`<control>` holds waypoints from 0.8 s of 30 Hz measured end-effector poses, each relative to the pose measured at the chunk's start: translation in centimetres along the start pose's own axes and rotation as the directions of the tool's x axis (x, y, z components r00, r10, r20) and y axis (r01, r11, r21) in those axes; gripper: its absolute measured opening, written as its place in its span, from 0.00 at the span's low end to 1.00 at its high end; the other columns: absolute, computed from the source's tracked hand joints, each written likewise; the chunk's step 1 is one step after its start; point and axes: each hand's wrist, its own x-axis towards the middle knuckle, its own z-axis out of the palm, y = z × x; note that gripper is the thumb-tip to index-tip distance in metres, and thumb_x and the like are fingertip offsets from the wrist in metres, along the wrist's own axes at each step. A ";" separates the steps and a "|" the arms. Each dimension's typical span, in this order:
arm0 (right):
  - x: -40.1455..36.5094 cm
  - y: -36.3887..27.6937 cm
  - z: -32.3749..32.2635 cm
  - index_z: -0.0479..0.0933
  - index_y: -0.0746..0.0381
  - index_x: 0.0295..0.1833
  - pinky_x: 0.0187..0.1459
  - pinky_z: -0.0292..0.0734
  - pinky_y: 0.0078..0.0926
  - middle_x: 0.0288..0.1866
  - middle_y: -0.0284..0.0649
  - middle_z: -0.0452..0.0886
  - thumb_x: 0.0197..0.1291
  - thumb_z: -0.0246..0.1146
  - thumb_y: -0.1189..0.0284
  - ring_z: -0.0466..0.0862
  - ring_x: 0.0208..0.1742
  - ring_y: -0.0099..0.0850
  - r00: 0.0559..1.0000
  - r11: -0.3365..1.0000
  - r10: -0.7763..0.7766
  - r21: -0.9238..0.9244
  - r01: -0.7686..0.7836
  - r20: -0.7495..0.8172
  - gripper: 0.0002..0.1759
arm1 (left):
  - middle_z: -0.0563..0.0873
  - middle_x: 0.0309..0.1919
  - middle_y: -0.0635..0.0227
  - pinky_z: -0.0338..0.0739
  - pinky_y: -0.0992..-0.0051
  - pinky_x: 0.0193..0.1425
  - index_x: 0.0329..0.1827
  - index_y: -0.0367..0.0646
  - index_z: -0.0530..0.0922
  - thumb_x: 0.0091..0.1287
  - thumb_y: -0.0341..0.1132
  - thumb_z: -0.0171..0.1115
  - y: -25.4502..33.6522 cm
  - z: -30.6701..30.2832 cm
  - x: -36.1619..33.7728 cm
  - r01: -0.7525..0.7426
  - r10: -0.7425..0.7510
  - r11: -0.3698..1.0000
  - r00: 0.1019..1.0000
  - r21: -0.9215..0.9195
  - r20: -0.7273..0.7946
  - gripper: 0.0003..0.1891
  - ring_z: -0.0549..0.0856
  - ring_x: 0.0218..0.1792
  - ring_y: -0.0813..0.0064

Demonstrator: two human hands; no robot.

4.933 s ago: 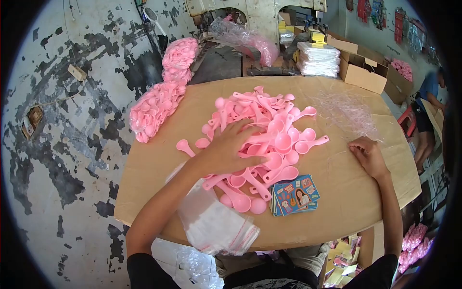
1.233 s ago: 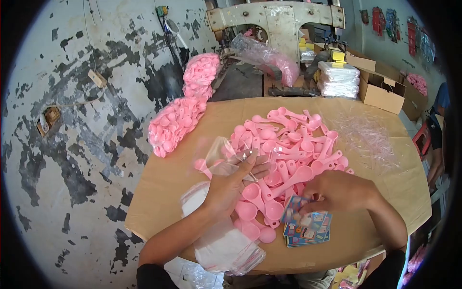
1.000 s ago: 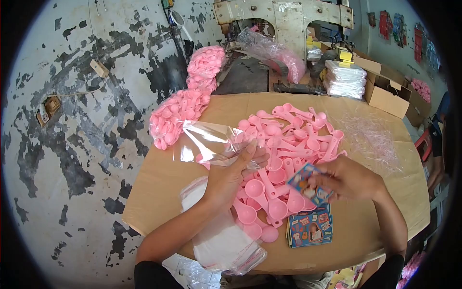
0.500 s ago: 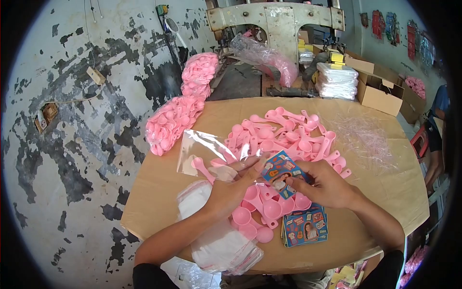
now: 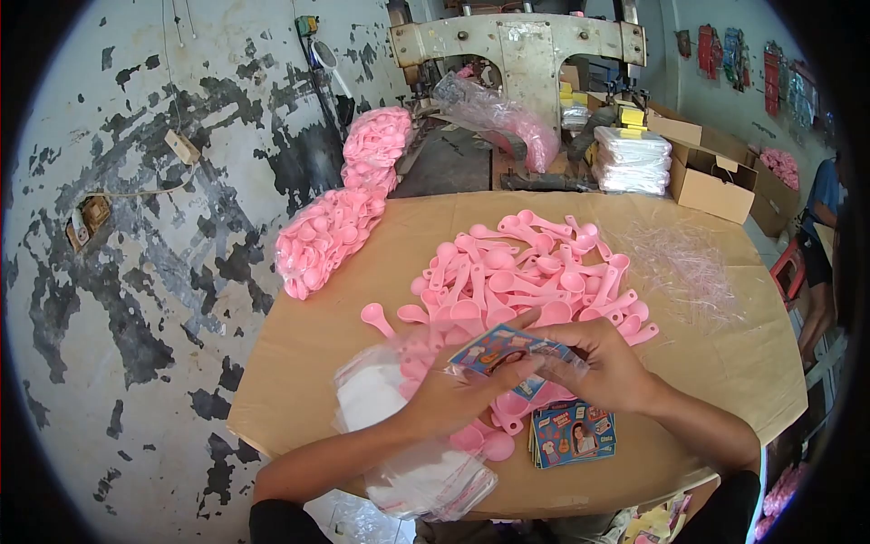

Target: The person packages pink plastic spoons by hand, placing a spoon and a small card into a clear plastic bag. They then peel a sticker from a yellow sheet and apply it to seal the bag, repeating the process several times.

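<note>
A blue printed card (image 5: pixel 500 348) in clear plastic is held between my two hands, above the pink scoops (image 5: pixel 507 281). My left hand (image 5: pixel 458 385) grips its left side, thumb on top. My right hand (image 5: pixel 603 363) is closed round the right end, where the clear film shows. Below my right hand lies a stack of the same blue cards (image 5: pixel 573 435). Clear plastic bags with white backing (image 5: pixel 367 390) lie under and beside my left forearm.
Filled bags of pink scoops (image 5: pixel 328 238) stand at the table's left edge. Plastic strips (image 5: pixel 687 272) lie at right. Behind are a metal press (image 5: pixel 526 45), stacked clear packs (image 5: pixel 632 161) and cardboard boxes (image 5: pixel 714 189). A person (image 5: pixel 820 218) is at far right.
The clear bag in my left hand has come in from the left to the card. The card has tilted flatter and moved slightly lower left, and both hands have drawn together around it.
</note>
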 end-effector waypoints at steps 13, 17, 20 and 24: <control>0.0 -0.6 0.4 0.78 0.67 0.42 0.29 0.68 0.16 0.34 0.34 0.82 0.66 0.62 0.75 0.71 0.27 0.12 0.996 0.992 0.089 0.084 -0.092 0.028 0.06 | 0.74 0.65 0.57 0.74 0.72 0.65 0.65 0.42 0.66 0.65 0.28 0.65 2.1 0.2 -0.6 0.010 0.003 0.962 0.999 -0.272 0.048 0.26 0.77 0.62 0.72; 0.3 0.5 -1.1 0.80 0.63 0.45 0.34 0.73 0.24 0.41 0.35 0.82 0.64 0.62 0.77 0.75 0.29 0.20 0.981 0.987 -0.150 0.068 0.142 0.120 0.05 | 0.78 0.61 0.55 0.80 0.75 0.56 0.58 0.42 0.69 0.61 0.23 0.67 1.6 -1.6 -0.5 -0.054 0.042 0.963 0.998 -0.264 -0.053 0.23 0.81 0.57 0.71; 1.1 -0.1 -4.1 0.81 0.57 0.48 0.47 0.75 0.31 0.50 0.33 0.80 0.58 0.64 0.77 0.78 0.44 0.30 0.934 0.752 -0.241 -0.557 0.353 0.265 0.12 | 0.78 0.60 0.54 0.79 0.73 0.57 0.58 0.42 0.70 0.61 0.23 0.66 1.2 -3.0 0.7 -0.184 0.100 0.935 0.957 -0.304 -0.271 0.22 0.81 0.57 0.70; 0.8 1.4 -3.6 0.81 0.48 0.55 0.65 0.67 0.37 0.57 0.32 0.78 0.52 0.63 0.71 0.73 0.62 0.36 0.904 0.334 -0.246 -0.845 0.417 0.349 0.21 | 0.79 0.59 0.53 0.77 0.71 0.61 0.58 0.42 0.70 0.62 0.23 0.65 0.3 -3.7 1.4 -0.178 0.121 0.951 0.966 -0.253 -0.227 0.22 0.80 0.59 0.69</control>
